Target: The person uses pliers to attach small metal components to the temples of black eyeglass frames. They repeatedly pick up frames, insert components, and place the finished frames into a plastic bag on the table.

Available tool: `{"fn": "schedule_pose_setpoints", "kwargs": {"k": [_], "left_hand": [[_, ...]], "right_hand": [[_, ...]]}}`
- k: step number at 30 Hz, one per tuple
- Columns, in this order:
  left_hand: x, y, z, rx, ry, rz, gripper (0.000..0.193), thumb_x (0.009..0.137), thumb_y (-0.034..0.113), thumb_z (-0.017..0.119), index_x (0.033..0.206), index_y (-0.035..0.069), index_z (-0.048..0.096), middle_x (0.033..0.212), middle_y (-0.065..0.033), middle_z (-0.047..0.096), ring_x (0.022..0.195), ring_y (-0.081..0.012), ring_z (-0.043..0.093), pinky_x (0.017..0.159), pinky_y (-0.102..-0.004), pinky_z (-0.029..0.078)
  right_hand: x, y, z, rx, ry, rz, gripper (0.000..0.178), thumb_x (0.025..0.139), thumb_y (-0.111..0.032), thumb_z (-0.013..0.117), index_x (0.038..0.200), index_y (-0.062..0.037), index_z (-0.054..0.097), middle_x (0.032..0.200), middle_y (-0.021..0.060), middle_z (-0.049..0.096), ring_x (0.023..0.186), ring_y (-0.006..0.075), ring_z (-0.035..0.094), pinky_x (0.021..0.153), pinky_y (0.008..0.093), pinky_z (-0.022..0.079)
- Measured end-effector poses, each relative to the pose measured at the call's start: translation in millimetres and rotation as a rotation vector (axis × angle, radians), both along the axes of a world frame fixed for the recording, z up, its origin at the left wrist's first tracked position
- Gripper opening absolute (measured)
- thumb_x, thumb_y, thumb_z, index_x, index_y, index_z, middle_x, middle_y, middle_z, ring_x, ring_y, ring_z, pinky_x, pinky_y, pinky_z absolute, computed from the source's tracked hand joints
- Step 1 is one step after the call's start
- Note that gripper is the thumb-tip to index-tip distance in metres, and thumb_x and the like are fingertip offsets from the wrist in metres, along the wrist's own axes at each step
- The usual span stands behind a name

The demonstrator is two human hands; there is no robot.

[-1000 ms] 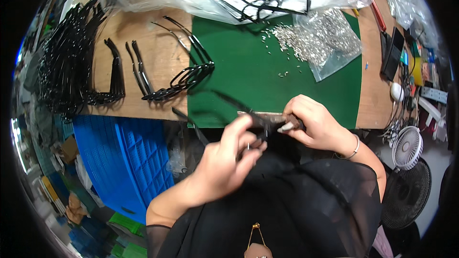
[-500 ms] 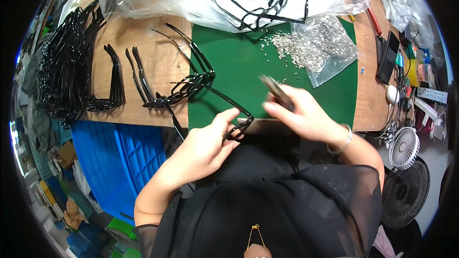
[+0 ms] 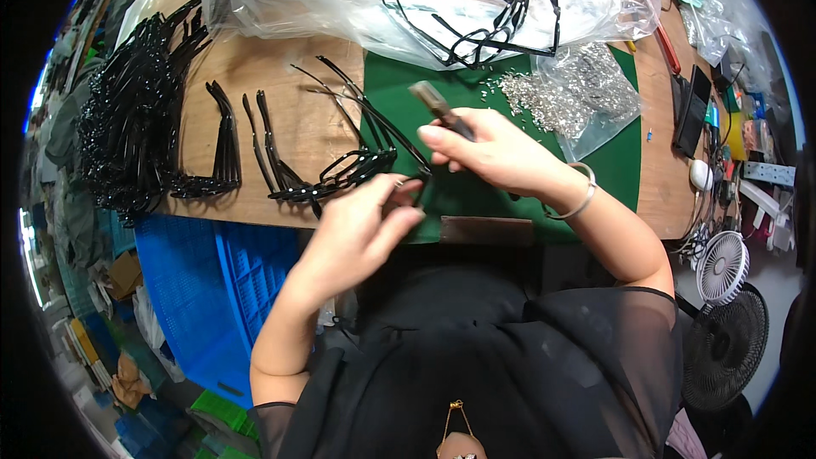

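A black eyeglass frame (image 3: 427, 173) is in my left hand (image 3: 353, 234), its fingers closed round the near part; motion blurs that spot. One of its temples points away to the upper left, over other black eyeglass frames (image 3: 353, 172) on the wood. My right hand (image 3: 493, 149) grips a dark-handled tool (image 3: 442, 109) with a flat, pale end, whose kind I cannot make out. It is held above the green mat (image 3: 501, 191), a short way from the left hand. Small silvery pieces (image 3: 535, 102) lie loose near a clear bag (image 3: 603, 89) of the same pieces.
Black frames form a big pile (image 3: 127, 119) at the left, with a short folded row (image 3: 223, 149) beside it. More frames (image 3: 493, 30) rest on clear plastic sheeting (image 3: 314, 0) at the back. Below the table's left edge stands a blue crate (image 3: 191, 289); a phone (image 3: 693, 110) and white fan (image 3: 722, 265) are right.
My left hand has drawn the frame leftward, nearer the frames on the wood. My right hand has moved left and slightly away with the tool, uncovering the brown strip at the mat's front edge.
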State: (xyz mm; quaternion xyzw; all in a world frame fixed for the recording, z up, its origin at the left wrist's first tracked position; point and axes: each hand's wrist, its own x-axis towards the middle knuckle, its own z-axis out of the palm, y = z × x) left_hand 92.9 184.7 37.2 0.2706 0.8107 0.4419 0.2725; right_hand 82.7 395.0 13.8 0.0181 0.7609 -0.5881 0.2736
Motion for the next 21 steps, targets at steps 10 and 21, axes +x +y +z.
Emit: {"fn": "schedule_pose_setpoints", "kwargs": {"k": [10, 21], "left_hand": [[-36.0, 5.7, -49.3, -0.557, 0.739, 0.121, 0.05, 0.071, 0.025, 0.067, 0.108, -0.002, 0.047, 0.092, -0.0156, 0.052, 0.086, -0.0308, 0.05, 0.076, -0.0389, 0.042], [-110.6, 239.4, -53.5, -0.238, 0.714, 0.169, 0.032, 0.078, 0.028, 0.054, 0.074, -0.003, 0.06, 0.071, -0.0203, 0.06, 0.076, -0.0319, 0.06, 0.069, -0.0402, 0.047]], "right_hand": [[76.9, 51.0, 13.9, -0.011, 0.044, -0.207, 0.024, 0.083, -0.024, 0.057, 0.085, 0.0, 0.056, 0.066, 0.0012, 0.051, 0.062, 0.008, 0.045, 0.057, 0.0248, 0.039], [109.2, 56.6, 16.7, 0.189, 0.224, -0.123, 0.022, 0.08, -0.019, 0.061, 0.088, 0.0007, 0.055, 0.076, 0.0138, 0.059, 0.07, 0.0226, 0.059, 0.064, 0.0305, 0.045]]}}
